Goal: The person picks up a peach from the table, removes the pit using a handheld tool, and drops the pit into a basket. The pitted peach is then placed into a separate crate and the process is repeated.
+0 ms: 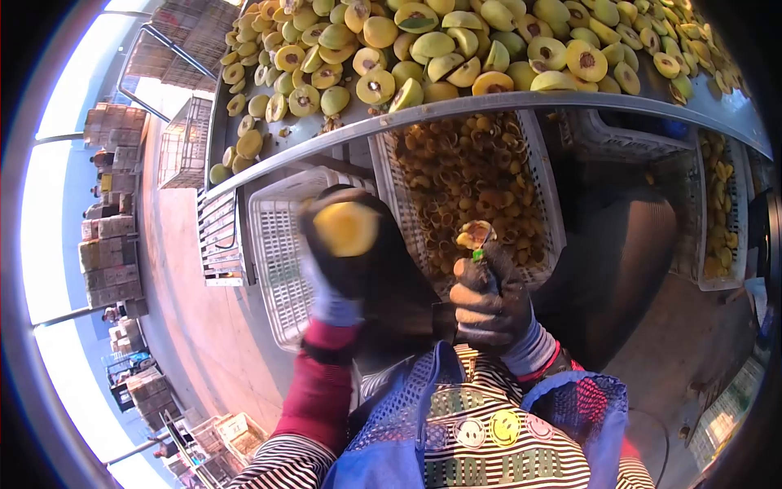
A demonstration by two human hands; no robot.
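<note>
My left hand, in a dark glove and smeared by motion, holds a yellow fruit half above a white crate. My right hand, in a worn glove with bare-looking fingertips, is closed around a small tool with a green part. At the tool's tip is a piece of fruit with a brown centre. Below and beyond it stands a crate full of brownish-yellow scraps. The tool's handle is mostly hidden in my fingers.
A metal table piled with halved fruit spans the top, its raised edge in front of me. More fruit pieces lie in a crate at the right. Stacked crates line the far left, with people among them.
</note>
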